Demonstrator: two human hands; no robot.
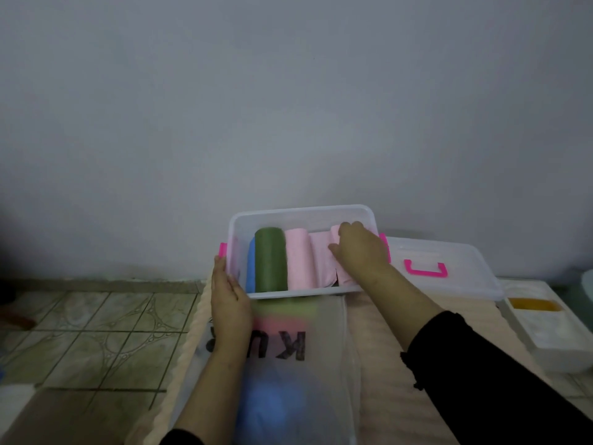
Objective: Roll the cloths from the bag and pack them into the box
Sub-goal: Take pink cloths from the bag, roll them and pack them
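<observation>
Box: I see the clear plastic box (301,213) at the far edge of the peach mat (378,364), with pink latches.
Contents: side by side lie a blue roll (251,268), green roll (270,258), pink roll (298,258) and, at the right end, a further pink roll (337,239).
Right hand: my right hand (361,252) has its fingers curled over the rightmost pink roll, seating it.
Left hand: my left hand (229,293) lies flat and straight-fingered against the box's left wall, bracing it.
Bag: the translucent bag (327,348) lies on the mat near the box; cloths show through it.
Handling: I judge the cloths light, soft and liable to unroll; hold each roll around its middle.
Lid: the lid (455,261) rests right of the box.
</observation>
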